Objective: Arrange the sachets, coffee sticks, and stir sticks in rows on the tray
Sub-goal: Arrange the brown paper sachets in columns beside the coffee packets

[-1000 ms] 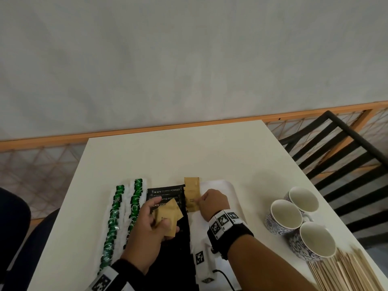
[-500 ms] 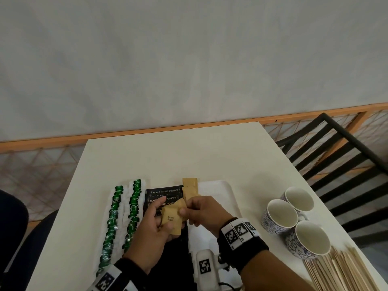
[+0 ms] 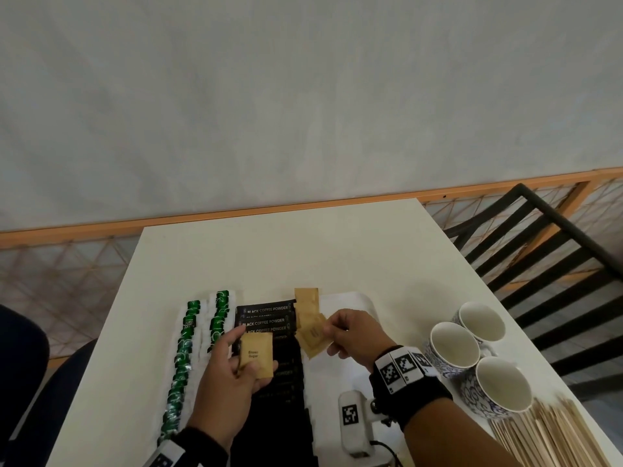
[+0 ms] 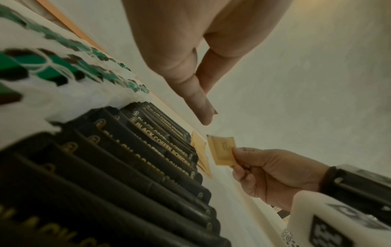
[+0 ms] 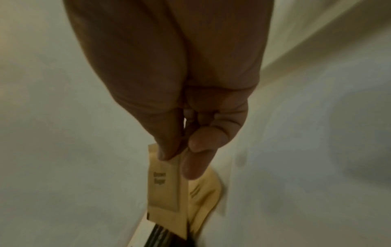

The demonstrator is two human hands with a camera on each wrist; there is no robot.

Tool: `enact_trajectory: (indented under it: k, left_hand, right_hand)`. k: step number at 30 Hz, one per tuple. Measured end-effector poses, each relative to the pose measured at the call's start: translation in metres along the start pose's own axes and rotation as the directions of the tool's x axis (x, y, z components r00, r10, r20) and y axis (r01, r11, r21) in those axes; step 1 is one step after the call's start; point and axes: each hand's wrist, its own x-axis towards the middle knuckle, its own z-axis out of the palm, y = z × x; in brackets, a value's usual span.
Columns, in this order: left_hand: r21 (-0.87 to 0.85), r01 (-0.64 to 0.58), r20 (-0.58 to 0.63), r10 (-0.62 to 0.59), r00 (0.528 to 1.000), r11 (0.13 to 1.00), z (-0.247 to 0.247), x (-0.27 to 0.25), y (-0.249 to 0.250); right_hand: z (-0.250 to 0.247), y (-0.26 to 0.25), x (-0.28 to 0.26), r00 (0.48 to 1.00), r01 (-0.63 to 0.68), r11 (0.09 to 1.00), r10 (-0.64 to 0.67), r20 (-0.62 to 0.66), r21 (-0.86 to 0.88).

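My left hand [image 3: 243,357] holds a small stack of brown sugar sachets [image 3: 257,354] above the row of black coffee sticks [image 3: 266,315]. To its right, my right hand [image 3: 328,337] pinches a single brown sachet [image 3: 313,336] by its edge, just over the white tray [image 3: 365,303]. In the right wrist view thumb and forefinger pinch this sachet [image 5: 162,185] above a laid brown sachet [image 5: 204,192]. Another laid brown sachet [image 3: 306,299] sits at the tray's far end. Two rows of green sachets [image 3: 187,348] lie on the left. The stir sticks [image 3: 553,436] are piled at the near right.
Three white and blue cups [image 3: 455,345] stand to the right of the tray. A black chair [image 3: 539,264] is beyond the table's right edge. A white wrist device [image 3: 352,419] hangs under my right forearm.
My right hand left the laid sachet, took one sachet from the stack in my left hand and carried it right over the tray. My left hand sank slightly with the stack.
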Motion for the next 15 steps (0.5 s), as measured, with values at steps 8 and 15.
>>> enact_trajectory:
  k: [8, 15]
  left_hand:
    - [-0.005, 0.035, 0.036, -0.035, 0.999, 0.999, 0.001, -0.003, -0.003]
    - [-0.018, 0.046, 0.028, -0.046, 0.999, 0.999, -0.003, -0.006, -0.001]
  right_hand:
    - [0.003, -0.008, 0.021, 0.998, 0.027, 0.882, 0.001, 0.059, -0.471]
    - [0.018, 0.006, 0.027, 0.986, 0.033, 0.895, -0.101, -0.130, -0.444]
